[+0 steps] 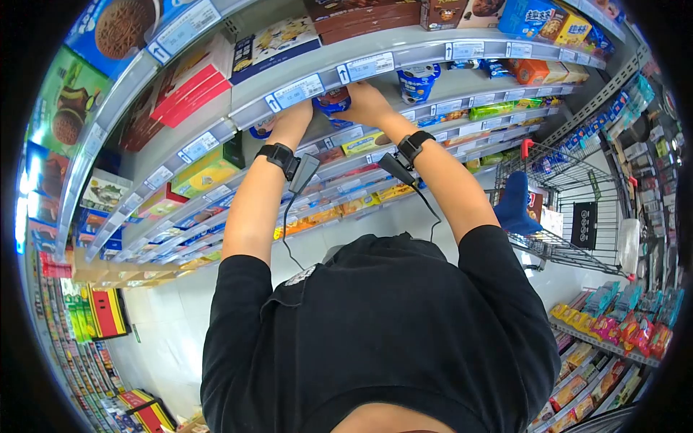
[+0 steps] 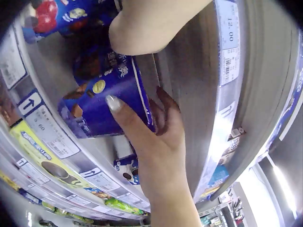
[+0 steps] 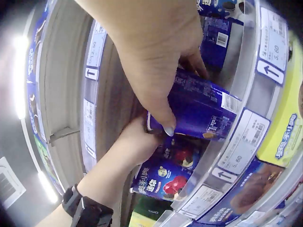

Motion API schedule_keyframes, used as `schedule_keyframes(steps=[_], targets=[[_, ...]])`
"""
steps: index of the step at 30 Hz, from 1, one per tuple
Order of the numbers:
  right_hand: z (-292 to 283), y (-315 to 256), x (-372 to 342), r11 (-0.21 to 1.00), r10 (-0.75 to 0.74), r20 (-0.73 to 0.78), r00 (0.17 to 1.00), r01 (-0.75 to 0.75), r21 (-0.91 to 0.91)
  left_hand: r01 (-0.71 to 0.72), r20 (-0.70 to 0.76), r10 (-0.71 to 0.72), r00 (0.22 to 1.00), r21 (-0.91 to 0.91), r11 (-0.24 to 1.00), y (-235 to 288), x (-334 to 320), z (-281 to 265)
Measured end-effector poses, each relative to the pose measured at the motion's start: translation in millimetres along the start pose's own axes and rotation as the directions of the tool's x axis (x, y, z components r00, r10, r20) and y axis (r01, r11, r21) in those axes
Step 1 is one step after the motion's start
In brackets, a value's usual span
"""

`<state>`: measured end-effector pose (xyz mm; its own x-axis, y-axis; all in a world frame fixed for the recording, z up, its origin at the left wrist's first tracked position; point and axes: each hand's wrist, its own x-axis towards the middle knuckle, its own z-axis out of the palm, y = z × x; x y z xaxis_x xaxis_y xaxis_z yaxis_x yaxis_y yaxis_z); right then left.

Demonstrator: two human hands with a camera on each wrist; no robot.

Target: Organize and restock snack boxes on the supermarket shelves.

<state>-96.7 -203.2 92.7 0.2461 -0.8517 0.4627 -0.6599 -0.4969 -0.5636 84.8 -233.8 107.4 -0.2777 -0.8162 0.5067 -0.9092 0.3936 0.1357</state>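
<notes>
My right hand (image 1: 367,107) grips a blue cup of mini cookies (image 1: 333,101) on the shelf, thumb across its side. In the left wrist view the cup (image 2: 109,104) lies sideways in the picture, the thumbnail on its printed wall. My left hand (image 1: 292,121) reaches in under the upper shelf edge beside the cup, its fingers hidden; I cannot tell what they touch. The right wrist view has the left hand (image 3: 137,142) behind the cup (image 3: 199,109). Another blue cookie cup (image 3: 163,175), with a red picture, stands next to it.
A further blue cup (image 1: 419,81) stands to the right on the same shelf. A price-tag rail (image 1: 317,85) runs just above the hands, with boxed snacks (image 1: 274,45) over it. Lower shelves hold yellow packs (image 1: 364,143). A shopping cart (image 1: 577,209) stands at right.
</notes>
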Motion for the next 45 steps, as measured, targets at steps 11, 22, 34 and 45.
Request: schedule_keyframes(steps=[11,22,34,45], targets=[[16,-5,-14,0.997,-0.033,-0.137,0.990,0.042,0.067,-0.092,0.220,0.016,0.975,0.336,0.937,30,-25,-34],[-35,34,-63,0.893,-0.220,-0.590,0.777,-0.083,-0.443,-0.162,0.234,0.097,0.967,0.281,0.946,66,-25,-20],[-41,84,-51,0.920,0.283,-0.715,0.639,-0.392,0.015,-0.087,0.219,0.023,0.975,0.289,0.953,64,-19,-11],[-27,67,-45,0.927,0.375,-0.562,0.737,-0.287,0.243,-0.125,0.155,0.083,0.984,0.285,0.950,60,-23,-3]])
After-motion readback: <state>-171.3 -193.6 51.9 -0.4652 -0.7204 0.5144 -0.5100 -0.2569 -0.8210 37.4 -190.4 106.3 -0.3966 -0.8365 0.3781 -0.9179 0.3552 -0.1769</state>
